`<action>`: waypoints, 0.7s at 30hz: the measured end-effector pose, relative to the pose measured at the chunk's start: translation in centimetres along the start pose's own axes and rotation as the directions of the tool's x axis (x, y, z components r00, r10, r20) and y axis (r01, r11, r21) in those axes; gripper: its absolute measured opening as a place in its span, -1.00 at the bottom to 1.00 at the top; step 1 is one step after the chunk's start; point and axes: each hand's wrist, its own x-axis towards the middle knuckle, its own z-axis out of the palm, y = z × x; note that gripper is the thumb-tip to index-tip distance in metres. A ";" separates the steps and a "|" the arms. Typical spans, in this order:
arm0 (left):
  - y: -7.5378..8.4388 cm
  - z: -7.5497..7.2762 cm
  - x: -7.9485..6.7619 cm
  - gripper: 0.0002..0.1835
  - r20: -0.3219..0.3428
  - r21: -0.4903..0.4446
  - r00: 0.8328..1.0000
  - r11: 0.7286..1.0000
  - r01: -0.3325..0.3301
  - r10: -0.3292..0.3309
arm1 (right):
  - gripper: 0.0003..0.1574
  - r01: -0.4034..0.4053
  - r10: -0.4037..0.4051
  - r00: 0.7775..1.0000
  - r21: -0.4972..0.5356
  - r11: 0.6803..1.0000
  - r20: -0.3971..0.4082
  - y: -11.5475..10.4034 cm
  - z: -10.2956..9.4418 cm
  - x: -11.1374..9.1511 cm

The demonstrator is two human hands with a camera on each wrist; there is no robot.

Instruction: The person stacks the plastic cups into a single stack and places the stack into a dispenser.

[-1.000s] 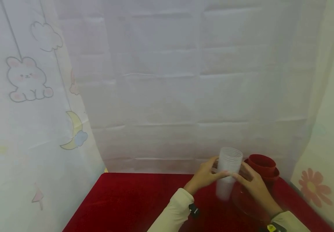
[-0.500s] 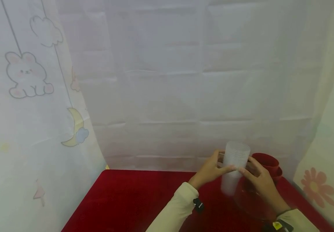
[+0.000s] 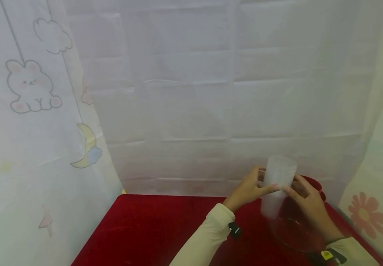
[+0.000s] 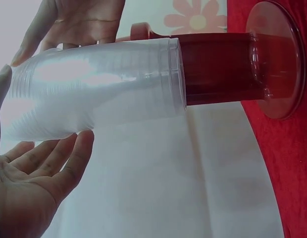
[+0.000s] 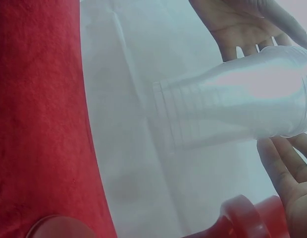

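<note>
Between my two hands stands a tall nested stack of clear plastic cups [image 3: 279, 173], held raised over the table. My left hand [image 3: 246, 188] grips its left side, thumb across the front and fingers behind. On the other side my right hand [image 3: 309, 201] holds it the same way, the thumbs nearly meeting. In the left wrist view the cups [image 4: 109, 89] overlap a red plastic stand [image 4: 218, 67] with a round see-through base [image 4: 280, 59]. From the head view, part of this stand [image 3: 312, 183] is hidden behind my right hand.
A red cloth [image 3: 151, 229] covers the table. Pale sheets hang at the back [image 3: 178, 111] and on both sides, the left one printed with a bear [image 3: 33, 87] and a moon. The stand's base [image 3: 294, 231] sits near the table's right side, by a flower-printed sheet [image 3: 368, 214].
Both hands have carried the cup stack to the right and slightly up, so it now covers more of the red stand in the head view. The grip looks unchanged.
</note>
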 end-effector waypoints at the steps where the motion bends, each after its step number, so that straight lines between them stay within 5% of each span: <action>1: 0.1 0.1 0.1 -0.35 0.000 -0.004 1.000 1.000 -0.004 0.004 | -0.25 0.006 -0.006 1.000 0.001 1.000 -0.002 0.0 -0.1 0.1; 10: 0.9 0.8 1.2 -0.34 -0.001 -0.013 1.000 1.000 -0.013 0.013 | -0.23 0.060 -0.060 0.998 -0.007 0.998 -0.032 0.1 -1.6 0.7; 21: 2.1 1.9 2.5 -0.33 -0.019 0.018 0.999 0.999 -0.038 0.038 | -0.18 -0.039 0.033 0.997 -0.095 0.995 -0.067 -0.8 -3.7 0.7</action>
